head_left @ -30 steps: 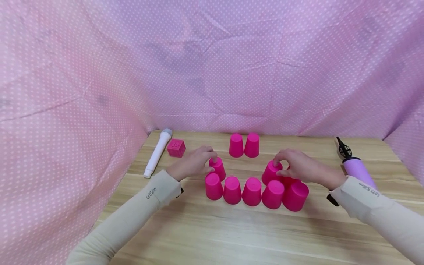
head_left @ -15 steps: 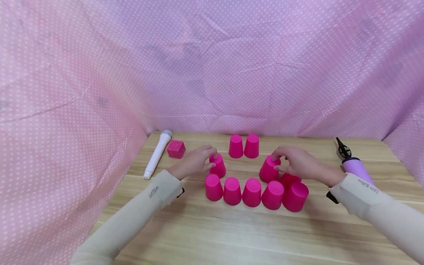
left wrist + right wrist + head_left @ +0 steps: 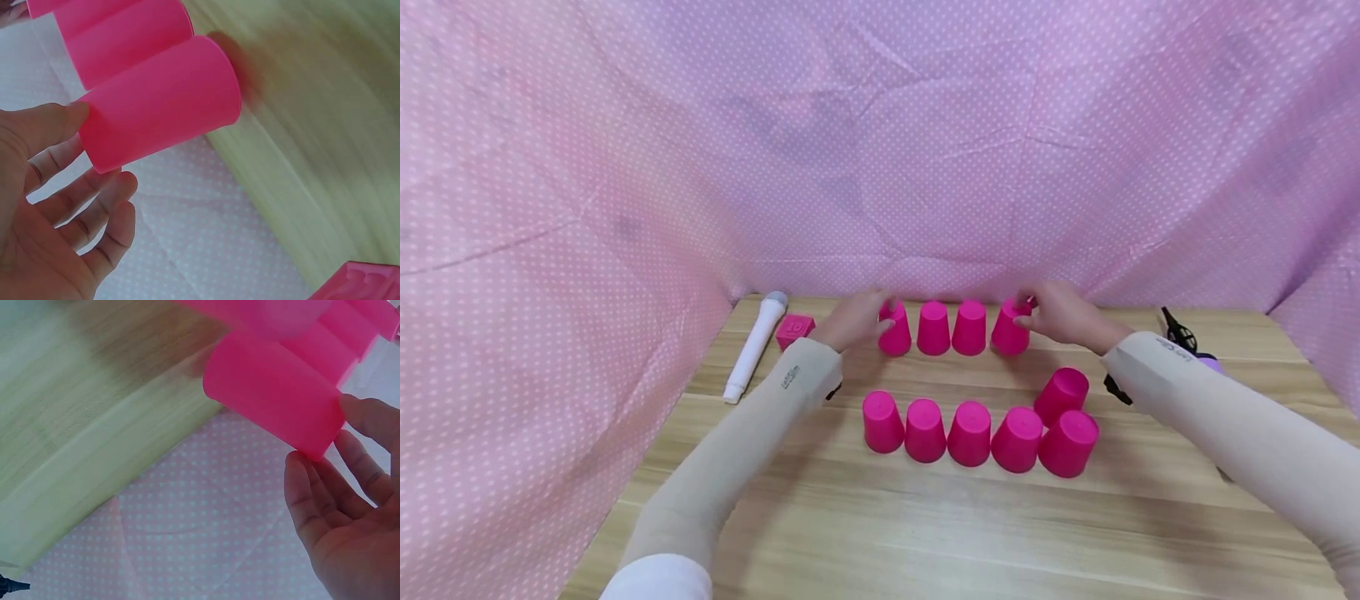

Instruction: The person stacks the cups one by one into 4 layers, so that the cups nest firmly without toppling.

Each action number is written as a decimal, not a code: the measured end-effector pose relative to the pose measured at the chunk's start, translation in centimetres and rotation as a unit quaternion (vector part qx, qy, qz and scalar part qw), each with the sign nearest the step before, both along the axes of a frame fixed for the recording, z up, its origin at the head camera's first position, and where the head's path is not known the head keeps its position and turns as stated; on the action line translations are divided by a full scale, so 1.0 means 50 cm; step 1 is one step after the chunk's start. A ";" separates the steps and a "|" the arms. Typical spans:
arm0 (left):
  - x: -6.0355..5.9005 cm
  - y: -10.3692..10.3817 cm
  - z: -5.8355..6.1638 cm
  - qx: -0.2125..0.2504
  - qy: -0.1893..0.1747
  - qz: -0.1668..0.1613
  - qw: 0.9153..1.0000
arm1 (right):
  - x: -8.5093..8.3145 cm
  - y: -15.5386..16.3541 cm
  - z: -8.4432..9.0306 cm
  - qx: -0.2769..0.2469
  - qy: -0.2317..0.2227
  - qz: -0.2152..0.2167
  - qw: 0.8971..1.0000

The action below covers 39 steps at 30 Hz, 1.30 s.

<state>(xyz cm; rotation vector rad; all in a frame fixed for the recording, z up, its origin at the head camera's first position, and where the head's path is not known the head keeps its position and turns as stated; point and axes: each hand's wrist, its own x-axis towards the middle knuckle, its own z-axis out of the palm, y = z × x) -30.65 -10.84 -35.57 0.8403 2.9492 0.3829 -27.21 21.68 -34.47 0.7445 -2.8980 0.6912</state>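
Note:
My left hand (image 3: 859,320) pinches the closed end of an upside-down pink cup (image 3: 896,332) at the left end of the back row. In the left wrist view the thumb and a finger grip that cup (image 3: 159,103) near its narrow end. My right hand (image 3: 1060,315) pinches another pink cup (image 3: 1011,330) at the row's right end, its thumb and fingertips on the narrow end in the right wrist view. Between them stand two more upturned cups, a left one (image 3: 933,328) and a right one (image 3: 969,327).
Several upturned pink cups (image 3: 969,435) form a front row, with one more cup (image 3: 1063,395) behind its right end. A white microphone (image 3: 756,350) and a pink cube (image 3: 793,331) lie at left. A purple pump with a black nozzle (image 3: 1180,332) lies at right, partly behind the sleeve.
Both hands have moved away from me toward the back of the table, each carrying its cup. Those two cups now flank the back pair in one line.

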 end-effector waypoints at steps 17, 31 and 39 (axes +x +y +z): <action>-0.042 0.027 -0.018 0.005 -0.026 0.026 0.999 | -0.036 0.001 -0.032 0.002 -0.035 -0.008 0.999; 0.004 -0.013 0.012 0.030 0.016 -0.016 0.999 | 0.037 0.040 -0.003 -0.028 0.017 0.003 0.999; 0.093 -0.048 0.033 0.036 0.040 -0.085 0.995 | 0.111 0.076 0.004 -0.015 0.035 0.001 0.999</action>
